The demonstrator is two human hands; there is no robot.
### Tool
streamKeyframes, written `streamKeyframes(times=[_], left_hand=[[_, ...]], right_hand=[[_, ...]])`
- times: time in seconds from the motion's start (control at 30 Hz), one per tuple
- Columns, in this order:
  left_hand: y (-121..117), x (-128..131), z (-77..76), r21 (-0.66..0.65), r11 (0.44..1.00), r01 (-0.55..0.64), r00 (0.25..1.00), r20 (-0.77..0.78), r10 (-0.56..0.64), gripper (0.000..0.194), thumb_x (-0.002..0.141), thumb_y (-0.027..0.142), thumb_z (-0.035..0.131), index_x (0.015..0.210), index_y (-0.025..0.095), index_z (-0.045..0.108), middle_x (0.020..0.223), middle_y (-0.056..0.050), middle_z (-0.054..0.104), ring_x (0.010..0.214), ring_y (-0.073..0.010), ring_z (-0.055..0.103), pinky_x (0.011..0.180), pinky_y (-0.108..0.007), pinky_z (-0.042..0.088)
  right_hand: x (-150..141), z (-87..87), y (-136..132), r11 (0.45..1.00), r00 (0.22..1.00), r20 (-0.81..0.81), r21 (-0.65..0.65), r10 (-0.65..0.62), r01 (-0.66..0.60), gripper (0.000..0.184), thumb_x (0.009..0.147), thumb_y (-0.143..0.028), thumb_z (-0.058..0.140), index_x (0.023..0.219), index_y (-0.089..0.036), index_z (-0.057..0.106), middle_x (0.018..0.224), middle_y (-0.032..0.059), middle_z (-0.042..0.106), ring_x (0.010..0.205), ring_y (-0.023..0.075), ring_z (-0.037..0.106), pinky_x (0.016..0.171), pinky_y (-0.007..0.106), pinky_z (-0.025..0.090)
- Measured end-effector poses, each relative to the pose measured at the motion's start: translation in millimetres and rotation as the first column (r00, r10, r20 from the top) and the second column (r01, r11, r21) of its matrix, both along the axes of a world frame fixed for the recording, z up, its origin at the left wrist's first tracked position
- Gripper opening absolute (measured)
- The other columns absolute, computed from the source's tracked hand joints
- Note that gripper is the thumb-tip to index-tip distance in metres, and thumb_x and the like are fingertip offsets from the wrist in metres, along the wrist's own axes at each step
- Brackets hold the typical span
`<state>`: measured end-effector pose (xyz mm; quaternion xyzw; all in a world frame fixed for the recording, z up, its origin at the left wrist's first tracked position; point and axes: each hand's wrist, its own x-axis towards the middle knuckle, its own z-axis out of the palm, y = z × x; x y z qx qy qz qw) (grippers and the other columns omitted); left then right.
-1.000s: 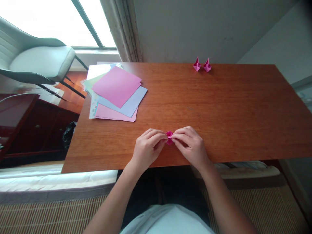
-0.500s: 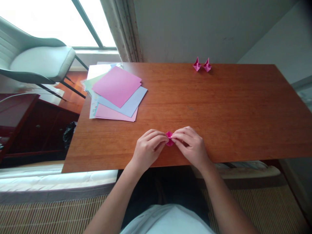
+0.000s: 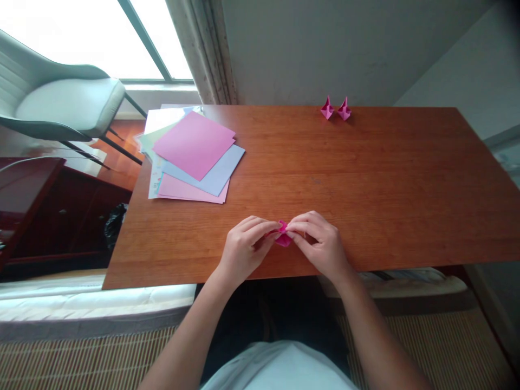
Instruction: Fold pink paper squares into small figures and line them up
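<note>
A small folded pink paper piece (image 3: 284, 239) is pinched between my two hands, just above the near part of the wooden table (image 3: 365, 189). My left hand (image 3: 248, 244) grips its left side between thumb and fingers. On the opposite side, my right hand (image 3: 319, 238) holds it with thumb and fingertips pressed together. The fingertips cover part of the paper, so its full shape is hidden. Toward the table's far edge stand two pink folded paper figures, a left one (image 3: 327, 110) and a right one (image 3: 344, 111), each with a pointed tip upward.
At the table's left lies a loose stack of sheets: pink paper (image 3: 195, 143) on top, blue paper (image 3: 221, 170) and lighter pink paper (image 3: 190, 190) below. A pale chair (image 3: 69, 103) stands beyond the left edge, near the window. A curtain (image 3: 207, 49) hangs behind.
The paper piece has tilted slightly between my fingers, with its lower flap showing more broadly. Both hands keep nearly the same place and grip.
</note>
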<state>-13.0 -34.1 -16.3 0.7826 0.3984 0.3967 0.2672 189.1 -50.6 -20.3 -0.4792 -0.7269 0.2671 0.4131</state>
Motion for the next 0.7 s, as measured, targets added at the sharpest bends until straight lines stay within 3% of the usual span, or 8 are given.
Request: streamKeyframes(times=[0.7], left_hand=[[-0.5, -0.1, -0.2, 0.0, 1.0, -0.008, 1.0, -0.03, 0.008, 0.01, 0.094, 0.013, 0.061, 0.093, 0.019, 0.069, 0.09, -0.005, 0.075, 0.081, -0.0159, 0.067, 0.075, -0.028, 0.053]], right_hand=[[-0.6, -0.1, 0.9, 0.999, 0.999, 0.012, 0.001, 0.032, -0.032, 0.008, 0.093, -0.017, 0.066, 0.092, -0.025, 0.069, 0.093, 0.0028, 0.07, 0.089, 0.0191, 0.062, 0.081, 0.034, 0.051]])
